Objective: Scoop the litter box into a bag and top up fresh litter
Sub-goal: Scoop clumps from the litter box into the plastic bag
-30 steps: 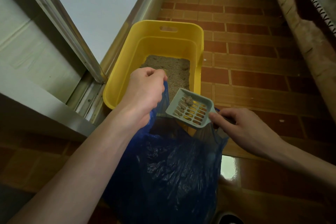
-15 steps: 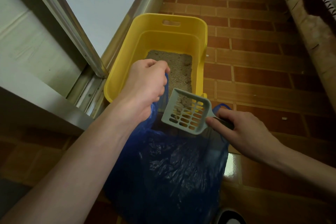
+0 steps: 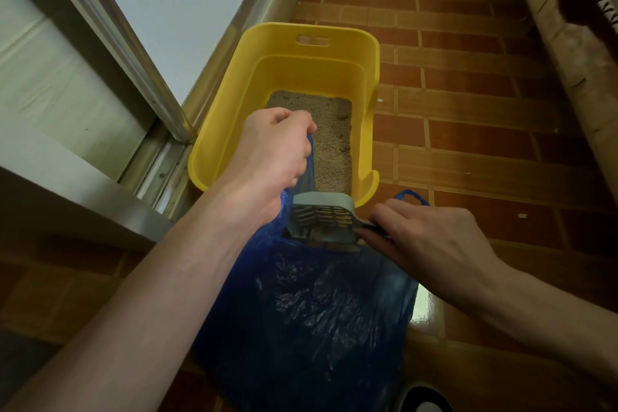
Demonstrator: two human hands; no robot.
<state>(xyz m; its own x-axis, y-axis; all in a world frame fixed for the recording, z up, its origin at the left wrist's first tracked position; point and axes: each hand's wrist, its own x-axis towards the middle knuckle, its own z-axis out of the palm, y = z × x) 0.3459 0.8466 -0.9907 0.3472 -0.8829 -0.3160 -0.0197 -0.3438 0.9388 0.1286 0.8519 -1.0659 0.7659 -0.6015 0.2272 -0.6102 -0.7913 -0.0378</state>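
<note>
A yellow litter box [image 3: 234, 104] stands on the tiled floor by the door frame, with tan litter [image 3: 329, 140] in its bottom. In front of it hangs a dark blue plastic bag [image 3: 311, 318]. My left hand [image 3: 271, 157] grips the bag's upper edge and holds its mouth up. My right hand [image 3: 424, 241] holds the handle of a grey-green slotted scoop [image 3: 322, 216]. The scoop is tipped forward and down into the bag's mouth, with some clumps showing at its lower edge. The bag's other handle [image 3: 409, 196] sticks up behind my right hand.
A metal door frame and sliding track [image 3: 160, 157] run along the left of the box. Red-brown floor tiles [image 3: 485, 130] stretch to the right and beyond. A worn wall base [image 3: 575, 43] borders the right. A shoe tip [image 3: 423, 400] shows at the bottom edge.
My right hand has turned the scoop from level, with clumps on it, to tipped down into the bag's mouth. My left hand has kept its grip on the bag.
</note>
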